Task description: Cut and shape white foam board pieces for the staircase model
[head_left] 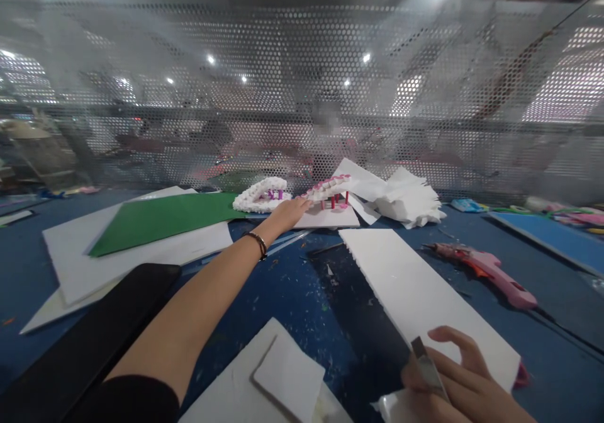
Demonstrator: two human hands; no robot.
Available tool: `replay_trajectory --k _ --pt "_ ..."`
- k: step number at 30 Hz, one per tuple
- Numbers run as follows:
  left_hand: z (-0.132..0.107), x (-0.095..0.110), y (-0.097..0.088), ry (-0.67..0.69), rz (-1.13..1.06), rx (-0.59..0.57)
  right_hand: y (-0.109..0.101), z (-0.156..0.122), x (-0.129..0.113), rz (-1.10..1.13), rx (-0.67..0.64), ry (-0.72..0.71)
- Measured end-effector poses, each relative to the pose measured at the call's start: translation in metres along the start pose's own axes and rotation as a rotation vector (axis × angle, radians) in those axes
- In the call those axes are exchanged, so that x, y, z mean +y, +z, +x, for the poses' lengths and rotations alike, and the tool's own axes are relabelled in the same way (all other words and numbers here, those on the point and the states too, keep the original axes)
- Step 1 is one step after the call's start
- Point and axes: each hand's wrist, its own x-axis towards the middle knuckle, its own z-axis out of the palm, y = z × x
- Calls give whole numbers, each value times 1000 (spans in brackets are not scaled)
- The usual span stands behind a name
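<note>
- The right grip (462,376) is pinching a flat metal blade (428,365), close to the near left edge of the long white board (425,278).
- The left grip (295,212) reaches out to the left of the board's far end. Its fingers are at the edge of a little model with a sloping pink and white top (330,187). I cannot tell if they pinch it or only touch it.
- This little model is just behind the long white board's far end, a bit to the left. It has red posts and a white base.
- A bumpy white model (252,197) with purple posts is farther left of the board's far end.
- A messy pile of white paper (406,199) is behind the board.
- A pink glue gun (495,275) lies to the right of the board, with its tip facing away.
- A flat blue sheet (561,240) is farther right of the board.
- A green sheet (170,218) lies on white sheets (68,253), well left of the board.
- A small white piece (290,376) rests on a bigger one, left of the board's near end.
- All these are on the dark blue surface (264,297).
</note>
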Motion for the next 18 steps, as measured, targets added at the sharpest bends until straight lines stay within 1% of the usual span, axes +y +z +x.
replay_trajectory --k 2,9,12,15,18 --pt "2 -1 1 1 -16 -16 2 0 -1 6 21 -10" --pt "9 -11 2 -36 -90 -70 2 2 -1 1 32 -35" --pt "6 -12 4 -83 -102 -68 1 5 -1 -2 19 -42" --pt "1 -11 5 -147 -108 -58 -1 6 -2 -7 -22 -52" --pt "-4 -9 7 -205 -108 -44 0 4 -1 8 -19 -52"
